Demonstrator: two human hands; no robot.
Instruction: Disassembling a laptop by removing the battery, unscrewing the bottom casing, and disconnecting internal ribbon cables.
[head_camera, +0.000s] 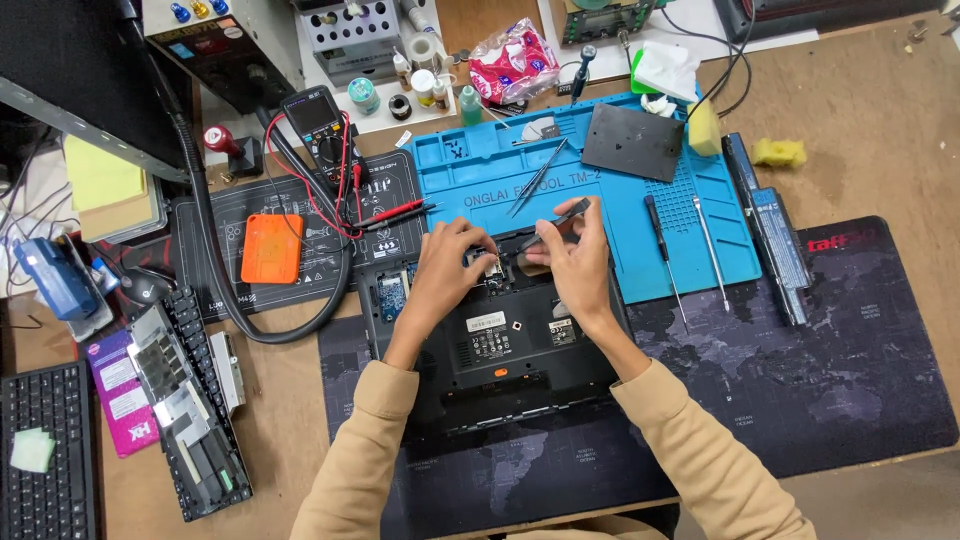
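Note:
An opened black laptop base (500, 345) lies upside down on a dark desk mat, partly over a blue work mat (600, 170). My left hand (448, 268) rests on the laptop's upper left part, its fingers pinching a small component near the open bay. My right hand (575, 262) holds a thin dark tool (562, 215) and points its tip toward the same bay. Both sleeves are tan.
Two screwdrivers (690, 250) and tweezers (535, 175) lie on the blue mat with a dark plate (632, 142). A laptop battery (775, 235) lies to the right. A multimeter (315, 125), an orange box (271, 248) and a dismantled keyboard (195, 400) sit at the left.

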